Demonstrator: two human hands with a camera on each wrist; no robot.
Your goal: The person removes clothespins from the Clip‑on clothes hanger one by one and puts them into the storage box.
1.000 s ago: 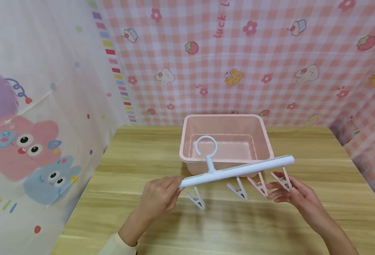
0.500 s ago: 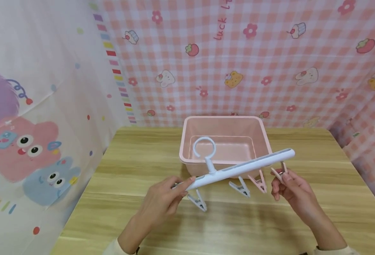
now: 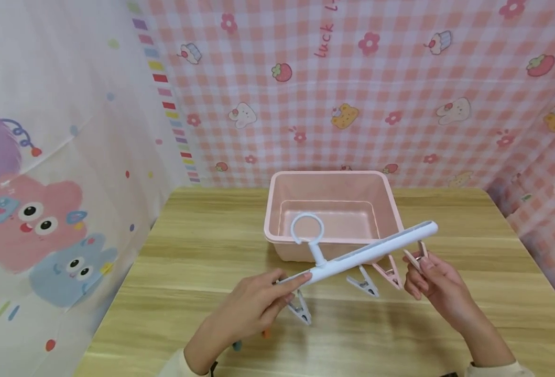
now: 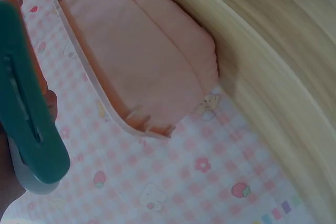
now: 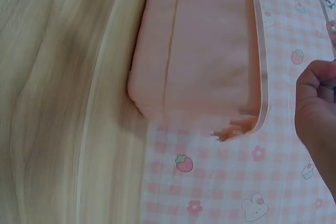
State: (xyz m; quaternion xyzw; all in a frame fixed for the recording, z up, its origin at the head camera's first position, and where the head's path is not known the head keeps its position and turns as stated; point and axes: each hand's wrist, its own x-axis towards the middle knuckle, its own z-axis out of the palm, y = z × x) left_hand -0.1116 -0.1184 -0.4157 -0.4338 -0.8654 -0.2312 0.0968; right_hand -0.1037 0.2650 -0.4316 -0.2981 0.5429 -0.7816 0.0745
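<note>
In the head view a pale blue clip hanger (image 3: 367, 255) is held tilted, its right end higher, with an open ring hook (image 3: 317, 253) on top. My left hand (image 3: 251, 303) grips its lower left end, index finger stretched along the bar. My right hand (image 3: 442, 288) pinches a beige clip (image 3: 415, 260) under the right end. A pink clip (image 3: 389, 275) and pale blue clips (image 3: 364, 285) hang between the hands. Teal (image 3: 237, 345) and orange (image 3: 265, 333) tips poke out below my left hand. Close in the left wrist view is a slotted teal piece (image 4: 44, 140).
Behind the hanger a pink plastic bin (image 3: 329, 173) stands on the wooden table (image 3: 202, 230), near its back edge. A pink checked cloth (image 3: 258, 52) hangs behind and at the right; a white printed cloth (image 3: 69, 183) hangs at the left.
My left hand has shifted rightward along with the hanger's left end, and the bar tilts more. Teal and orange tips have come into view below it. My right thumb and fingers have closed on the beige clip.
</note>
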